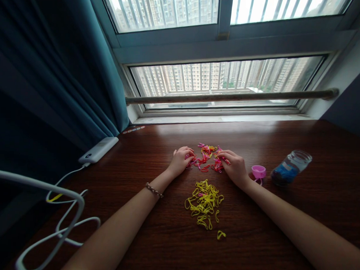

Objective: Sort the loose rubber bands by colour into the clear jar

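Observation:
A loose pile of mixed pink, red and yellow elastic bands (206, 156) lies on the dark wooden table (256, 137) near the window. My left hand (181, 160) rests at the pile's left edge, fingers curled onto the bands. My right hand (233, 167) sits at the pile's right edge, fingertips pinched on a few pink bands. Nearer to me lies a separate heap of yellow bands (203, 202), with one stray yellow band (221, 234) below it. A beaded bracelet (153, 190) circles my left wrist.
A clear jar (290, 167) with blue contents lies on its side at the right, its pink lid (258, 171) beside my right hand. A white power bank (98, 149) and white cables (62, 209) are at the left by a teal curtain (52, 67).

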`<state>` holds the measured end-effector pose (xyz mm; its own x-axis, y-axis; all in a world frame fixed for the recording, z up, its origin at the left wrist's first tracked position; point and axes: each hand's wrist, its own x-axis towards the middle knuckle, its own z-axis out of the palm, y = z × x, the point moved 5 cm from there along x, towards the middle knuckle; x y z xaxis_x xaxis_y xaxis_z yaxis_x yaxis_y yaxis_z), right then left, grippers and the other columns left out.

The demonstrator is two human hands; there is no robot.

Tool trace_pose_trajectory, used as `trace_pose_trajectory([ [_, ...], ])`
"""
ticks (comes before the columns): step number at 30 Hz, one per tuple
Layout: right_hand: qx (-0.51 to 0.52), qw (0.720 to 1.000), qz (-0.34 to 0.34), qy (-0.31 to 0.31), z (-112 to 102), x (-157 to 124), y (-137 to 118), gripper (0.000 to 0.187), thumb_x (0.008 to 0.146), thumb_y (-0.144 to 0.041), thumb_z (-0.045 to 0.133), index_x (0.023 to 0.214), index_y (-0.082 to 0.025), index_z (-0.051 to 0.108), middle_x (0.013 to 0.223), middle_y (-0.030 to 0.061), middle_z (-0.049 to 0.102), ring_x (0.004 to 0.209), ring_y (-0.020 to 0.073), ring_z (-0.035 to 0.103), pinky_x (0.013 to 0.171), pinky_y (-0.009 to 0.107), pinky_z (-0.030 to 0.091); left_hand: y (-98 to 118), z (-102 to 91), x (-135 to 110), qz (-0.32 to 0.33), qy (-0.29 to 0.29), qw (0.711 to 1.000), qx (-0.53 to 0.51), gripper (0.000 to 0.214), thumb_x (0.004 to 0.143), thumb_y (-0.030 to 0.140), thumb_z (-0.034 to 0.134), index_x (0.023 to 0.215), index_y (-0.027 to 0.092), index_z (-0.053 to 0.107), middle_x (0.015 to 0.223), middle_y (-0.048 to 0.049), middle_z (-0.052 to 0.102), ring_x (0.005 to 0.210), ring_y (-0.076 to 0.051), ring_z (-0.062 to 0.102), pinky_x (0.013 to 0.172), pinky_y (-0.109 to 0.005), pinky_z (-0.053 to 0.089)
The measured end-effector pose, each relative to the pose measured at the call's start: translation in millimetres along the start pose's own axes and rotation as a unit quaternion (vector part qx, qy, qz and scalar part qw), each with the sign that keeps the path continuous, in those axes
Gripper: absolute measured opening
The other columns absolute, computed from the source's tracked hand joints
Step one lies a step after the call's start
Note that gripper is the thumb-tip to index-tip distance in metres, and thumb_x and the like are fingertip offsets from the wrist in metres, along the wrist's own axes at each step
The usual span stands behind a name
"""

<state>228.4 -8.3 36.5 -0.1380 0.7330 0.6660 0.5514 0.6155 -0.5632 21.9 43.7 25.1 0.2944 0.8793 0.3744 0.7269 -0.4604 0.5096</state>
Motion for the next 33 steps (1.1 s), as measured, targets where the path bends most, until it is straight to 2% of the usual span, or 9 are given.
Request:
trace_pose_trajectory([
  [7, 0.0, 1.0, 0.002, 0.004, -1.4, 0.2, -1.8, 0.02, 0.078, -0.011, 0.049, 0.084, -0.021, 0.065, 0.088, 0.0055, 0.064, 0.085, 0.0211, 0.059, 0.077, 0.034, 0.047, -7.5, 0.6, 3.5, -0.016, 0.0, 1.0, -0.018, 0.002, 0.068, 0.018, 0.064, 0.069, 0.018, 0.063, 0.09, -0.0047, 0.062, 0.093, -0.02, 0.053, 0.087, -0.04, 0.038],
  [14, -0.001, 1.0, -0.002, 0.006, -2.0, 0.5, -3.3, 0.018, 0.078, -0.01, 0.05, 0.084, -0.02, 0.064, 0.088, 0.0055, 0.063, 0.085, 0.0208, 0.059, 0.077, 0.032, 0.046, -5.9, -5.6, 0.2, 0.017, 0.052, 0.998, -0.04, 0.005, 0.068, 0.021, 0.065, 0.067, 0.018, 0.061, 0.085, -0.003, 0.063, 0.09, -0.019, 0.054, 0.085, -0.035, 0.039],
  [21, -0.013, 1.0, -0.004, 0.001, -3.9, 0.8, -9.0, 0.022, 0.085, -0.016, 0.044, 0.096, -0.021, 0.061, 0.088, 0.0065, 0.061, 0.084, 0.0211, 0.057, 0.076, 0.033, 0.045, -17.0, -7.8, -1.7, -0.059, 0.081, 0.988, -0.119, 0.02, 0.074, 0.037, 0.058, 0.076, 0.017, 0.062, 0.075, -0.003, 0.065, 0.071, -0.016, 0.059, 0.066, -0.026, 0.044],
  [23, -0.016, 0.999, -0.03, 0.001, -4.0, -1.2, -18.7, 0.024, 0.086, -0.016, 0.04, 0.1, -0.021, 0.059, 0.087, 0.0075, 0.06, 0.083, 0.0214, 0.056, 0.076, 0.034, 0.045, -18.1, -7.3, -1.7, -0.068, 0.083, 0.984, -0.141, 0.024, 0.075, 0.039, 0.056, 0.075, 0.016, 0.062, 0.072, -0.0031, 0.066, 0.067, -0.015, 0.059, 0.062, -0.024, 0.043],
  [25, -0.027, 0.995, -0.095, -0.03, -0.3, -6.0, -35.9, 0.026, 0.086, -0.014, 0.037, 0.103, -0.019, 0.057, 0.086, 0.0083, 0.059, 0.082, 0.0217, 0.054, 0.075, 0.036, 0.045, -18.7, -7.0, -1.6, -0.075, 0.084, 0.981, -0.156, 0.025, 0.077, 0.04, 0.053, 0.074, 0.016, 0.061, 0.071, -0.003, 0.066, 0.064, -0.014, 0.058, 0.06, -0.024, 0.042],
  [28, -0.049, 0.961, -0.236, -0.137, 12.3, -20.2, -66.5, 0.03, 0.085, -0.012, 0.035, 0.109, -0.018, 0.054, 0.081, 0.0078, 0.06, 0.079, 0.021, 0.053, 0.073, 0.036, 0.045, -18.4, -7.0, -1.4, -0.073, 0.081, 0.98, -0.165, 0.028, 0.08, 0.04, 0.048, 0.073, 0.016, 0.059, 0.067, -0.002, 0.064, 0.061, -0.013, 0.057, 0.058, -0.023, 0.042],
  [30, -0.05, 0.933, -0.298, -0.194, 18.5, -28.7, -78.6, 0.032, 0.085, -0.012, 0.035, 0.112, -0.017, 0.052, 0.082, 0.0074, 0.061, 0.078, 0.0202, 0.053, 0.072, 0.035, 0.045, -16.3, -8.1, -1.5, -0.064, 0.079, 0.983, -0.153, 0.029, 0.082, 0.04, 0.044, 0.072, 0.016, 0.058, 0.065, -0.0012, 0.062, 0.06, -0.013, 0.055, 0.057, -0.023, 0.041],
  [31, -0.046, 0.929, -0.307, -0.201, 19.4, -29.9, -80.0, 0.033, 0.085, -0.012, 0.036, 0.114, -0.017, 0.051, 0.085, 0.0077, 0.062, 0.08, 0.0202, 0.053, 0.073, 0.035, 0.046, -13.9, -9.0, -1.8, -0.057, 0.079, 0.985, -0.143, 0.03, 0.083, 0.04, 0.043, 0.072, 0.016, 0.057, 0.064, -0.0011, 0.061, 0.06, -0.013, 0.055, 0.058, -0.023, 0.041],
  [33, -0.042, 0.947, -0.268, -0.173, 17.1, -24.6, -72.5, 0.036, 0.084, -0.011, 0.036, 0.117, -0.016, 0.048, 0.095, 0.0092, 0.061, 0.088, 0.0212, 0.053, 0.079, 0.037, 0.045, -4.7, -10.7, -3.4, -0.029, 0.072, 0.989, -0.122, 0.03, 0.085, 0.039, 0.041, 0.072, 0.016, 0.057, 0.066, -0.0022, 0.059, 0.063, -0.014, 0.055, 0.061, -0.025, 0.042],
])
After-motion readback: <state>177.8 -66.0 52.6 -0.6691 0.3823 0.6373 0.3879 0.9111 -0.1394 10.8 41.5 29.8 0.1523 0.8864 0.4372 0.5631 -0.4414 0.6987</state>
